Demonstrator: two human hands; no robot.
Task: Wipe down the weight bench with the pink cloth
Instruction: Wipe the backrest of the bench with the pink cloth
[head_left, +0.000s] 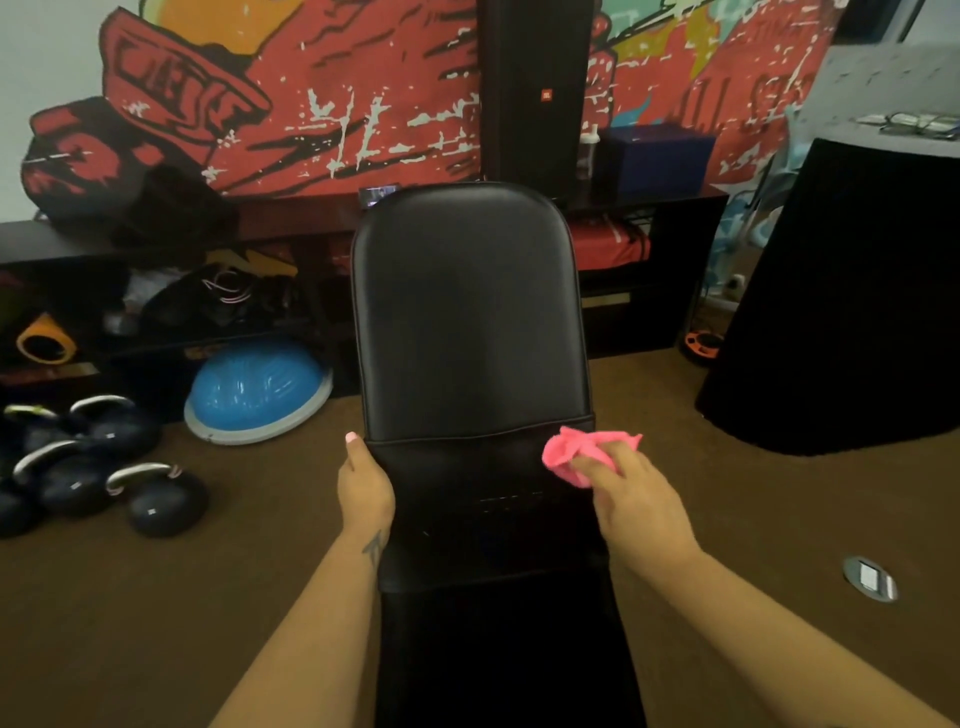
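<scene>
The black padded weight bench (470, 312) runs away from me down the middle of the view, its back pad raised. My right hand (636, 499) grips the bunched pink cloth (566, 454) and holds it against the bench's right edge, just below the seam between the pads. My left hand (363, 483) holds the bench's left edge at the same height, thumb on top and fingers hidden under the pad. The near seat pad lies in deep shadow.
Several dark kettlebells (156, 493) sit on the brown floor at left, beside a blue balance dome (260, 389). A low black shelf (156, 291) with gear lines the mural wall, with a tall speaker (540, 93) behind the bench. A black draped object (852, 296) stands at right.
</scene>
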